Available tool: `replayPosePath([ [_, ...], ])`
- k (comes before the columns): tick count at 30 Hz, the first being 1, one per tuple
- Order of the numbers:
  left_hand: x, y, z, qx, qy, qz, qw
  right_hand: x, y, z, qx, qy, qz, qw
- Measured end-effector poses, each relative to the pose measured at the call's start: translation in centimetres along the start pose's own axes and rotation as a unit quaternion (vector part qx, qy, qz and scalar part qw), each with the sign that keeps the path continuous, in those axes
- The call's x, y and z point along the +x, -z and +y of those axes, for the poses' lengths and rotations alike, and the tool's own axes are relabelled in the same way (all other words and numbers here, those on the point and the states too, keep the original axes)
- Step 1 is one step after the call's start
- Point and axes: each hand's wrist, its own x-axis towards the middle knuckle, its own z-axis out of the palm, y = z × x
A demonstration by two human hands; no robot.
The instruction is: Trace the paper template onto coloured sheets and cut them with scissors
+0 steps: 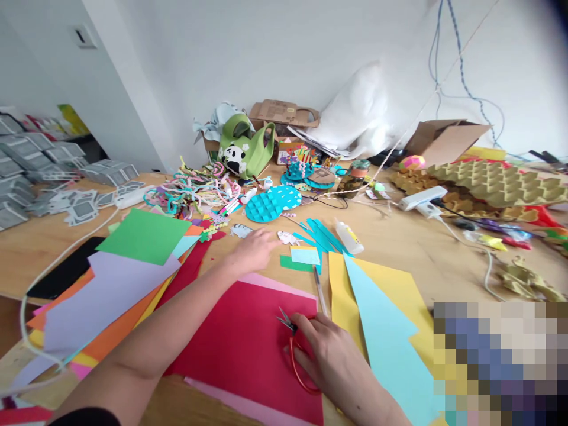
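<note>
My left hand reaches across the table, fingers stretched forward and seemingly holding nothing. Its fingertips are close to a small white paper cutout, perhaps a fish; whether they touch it I cannot tell. A grey-and-white cutout lies just beyond the hand. In my right hand is a pair of scissors with red handles, blades slightly apart and pointing up-left. Beneath the scissors lies a dark red paper sheet over a pink one. A pen rests beside the right hand.
Coloured sheets, including green paper, lie left; yellow paper and light blue paper lie right. A glue bottle is by blue strips. Behind are blue dotted discs, pipe cleaners, a green bag and egg trays.
</note>
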Motion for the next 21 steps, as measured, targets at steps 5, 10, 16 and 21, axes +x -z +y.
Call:
replayPosePath([
  [5, 0.4, -1.1, 4.3, -0.054, -0.059, -0.037, 0.996, 0.0, 0.0, 0.0, 0.001, 0.001, 0.003, 1.0],
  [10, 0.6, -1.5, 4.1, -0.102, -0.07, -0.016, 0.992, -0.1, -0.1, 0.0, -0.009, 0.012, 0.01, 1.0],
  [16, 1.3, -0.8, -2.3, -0.004, 0.106, 0.008, 0.994, 0.0, 0.0, -0.1, -0.012, 0.012, 0.008, 1.0],
  [21, 1.3, -1.4, -5.6, 0.034, 0.191, -0.011, 0.981, -0.1, 0.1, -0.1, -0.006, 0.007, 0.005, 1.0],
])
